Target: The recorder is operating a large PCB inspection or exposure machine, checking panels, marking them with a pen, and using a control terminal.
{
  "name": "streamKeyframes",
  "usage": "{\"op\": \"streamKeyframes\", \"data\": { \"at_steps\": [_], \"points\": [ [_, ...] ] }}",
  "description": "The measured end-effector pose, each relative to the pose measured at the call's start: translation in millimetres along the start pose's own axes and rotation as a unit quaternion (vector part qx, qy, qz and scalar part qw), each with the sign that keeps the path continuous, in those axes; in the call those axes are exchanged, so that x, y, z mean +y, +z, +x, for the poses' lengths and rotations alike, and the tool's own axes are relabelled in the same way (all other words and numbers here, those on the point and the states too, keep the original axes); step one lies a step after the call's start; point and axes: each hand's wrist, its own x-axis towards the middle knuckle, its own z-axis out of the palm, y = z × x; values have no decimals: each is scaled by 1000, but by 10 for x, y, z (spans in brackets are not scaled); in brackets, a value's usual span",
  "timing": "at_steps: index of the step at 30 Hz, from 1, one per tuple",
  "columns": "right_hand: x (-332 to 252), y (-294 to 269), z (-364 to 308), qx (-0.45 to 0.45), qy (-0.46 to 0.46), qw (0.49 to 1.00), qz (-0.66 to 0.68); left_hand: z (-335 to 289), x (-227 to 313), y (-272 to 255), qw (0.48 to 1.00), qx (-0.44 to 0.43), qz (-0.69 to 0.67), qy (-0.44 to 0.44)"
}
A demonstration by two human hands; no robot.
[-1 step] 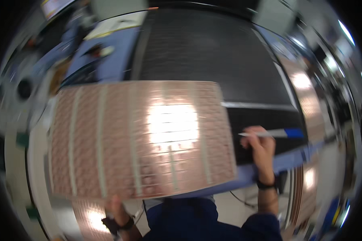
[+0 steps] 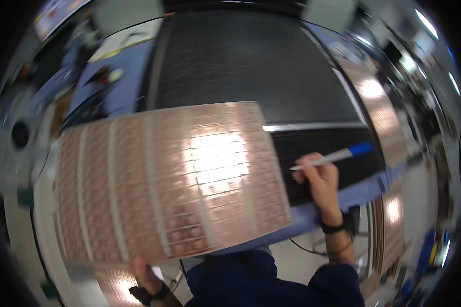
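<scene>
Copper-coloured panel [image 2: 133,192]: no readable lettering or number; its surface is smeared by blur and partly lost in glare
Blue-ended pen [image 2: 339,155]: any print on the pale barrel is too blurred to read
Pale sheet [image 2: 111,46] at upper left: blurred – no word can be made out
Bright board [image 2: 60,19] at top left: coloured patches only; too blurred – nothing legible
</scene>
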Motion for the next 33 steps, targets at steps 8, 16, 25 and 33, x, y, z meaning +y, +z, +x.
{"op": "streamKeyframes", "data": {
  "at_steps": [8, 16, 25, 33],
  "points": [
    [-44, -117, -168, 18, -73, 988, -131, 604, 1238, 450, 987, 138, -54, 58],
    [-1, -33, -140, -17, -140, 975, -172, 660, 1218, 439, 976, 185, -76, 87],
    [-7, -42, -127, -40, -129, 977, -162, 679, 1182, 399, 969, 200, -97, 112],
    [-50, -85, -200, -18, -72, 989, -130, 681, 1162, 460, 967, 196, -123, 106]
  ]
}}
